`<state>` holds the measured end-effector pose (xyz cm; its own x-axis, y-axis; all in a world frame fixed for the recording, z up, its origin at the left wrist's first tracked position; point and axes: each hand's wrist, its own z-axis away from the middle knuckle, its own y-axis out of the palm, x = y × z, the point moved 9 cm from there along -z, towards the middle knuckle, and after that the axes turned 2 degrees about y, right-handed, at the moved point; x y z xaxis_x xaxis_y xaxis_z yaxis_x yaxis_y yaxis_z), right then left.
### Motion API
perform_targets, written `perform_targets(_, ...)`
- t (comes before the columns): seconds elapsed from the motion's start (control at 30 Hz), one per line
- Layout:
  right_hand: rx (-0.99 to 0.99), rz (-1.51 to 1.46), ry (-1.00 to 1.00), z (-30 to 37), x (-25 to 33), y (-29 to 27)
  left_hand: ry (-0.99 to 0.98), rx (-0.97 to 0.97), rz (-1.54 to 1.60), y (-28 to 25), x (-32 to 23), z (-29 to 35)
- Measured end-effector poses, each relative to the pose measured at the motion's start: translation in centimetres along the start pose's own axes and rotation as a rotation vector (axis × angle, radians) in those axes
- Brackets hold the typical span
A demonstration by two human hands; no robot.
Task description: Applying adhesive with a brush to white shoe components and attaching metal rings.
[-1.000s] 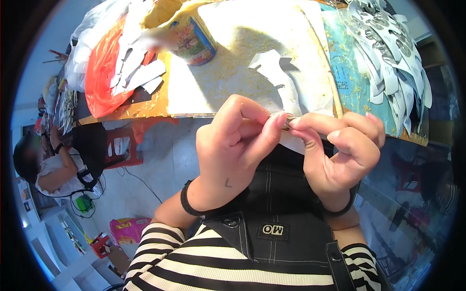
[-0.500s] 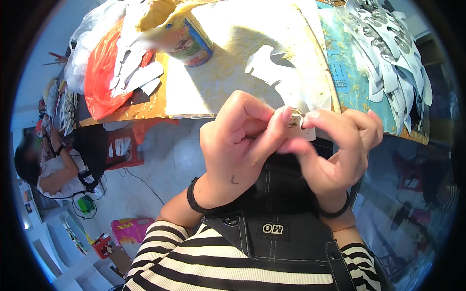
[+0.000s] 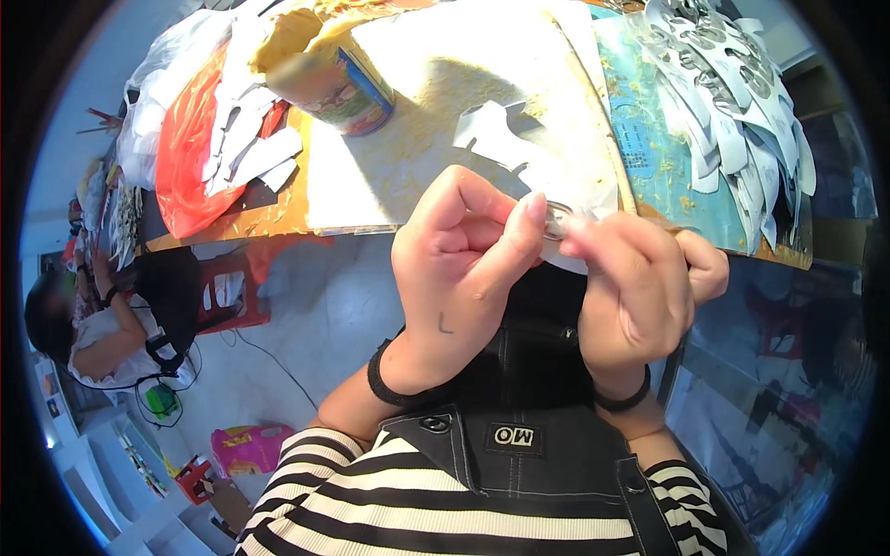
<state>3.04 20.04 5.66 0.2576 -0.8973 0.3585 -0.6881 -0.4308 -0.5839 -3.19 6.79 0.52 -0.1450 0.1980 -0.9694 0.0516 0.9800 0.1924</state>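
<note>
Right hand has folded its fingers in toward the small metallic ring; half a second ago its thumb stood apart below. Left hand pinches the ring, thumb against forefinger; right fingertips blurred at its other side, hold can't be told. Ring likely light, stiff, slippery: best taken by the rim. Can leftward, bare tabletop between it and white cut piece; heaped white pieces crowd the right edge.
</note>
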Motion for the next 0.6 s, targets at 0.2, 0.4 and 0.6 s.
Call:
perform_targets(0.2, -0.022, -0.034, -0.128, 0.7, 0.4, -0.7, -0.129, 0.003, 0.188, 0.6, 0.5, 0.0)
perform_targets(0.4, -0.094, -0.099, -0.039, 0.8, -0.3, -1.0, -0.071, 0.019, 0.116, 0.5, -0.4, -0.4)
perform_targets(0.6, -0.011, -0.054, -0.133, 0.3, -0.5, -0.3, -0.266, 0.049, 0.157, 0.6, 0.3, -0.9)
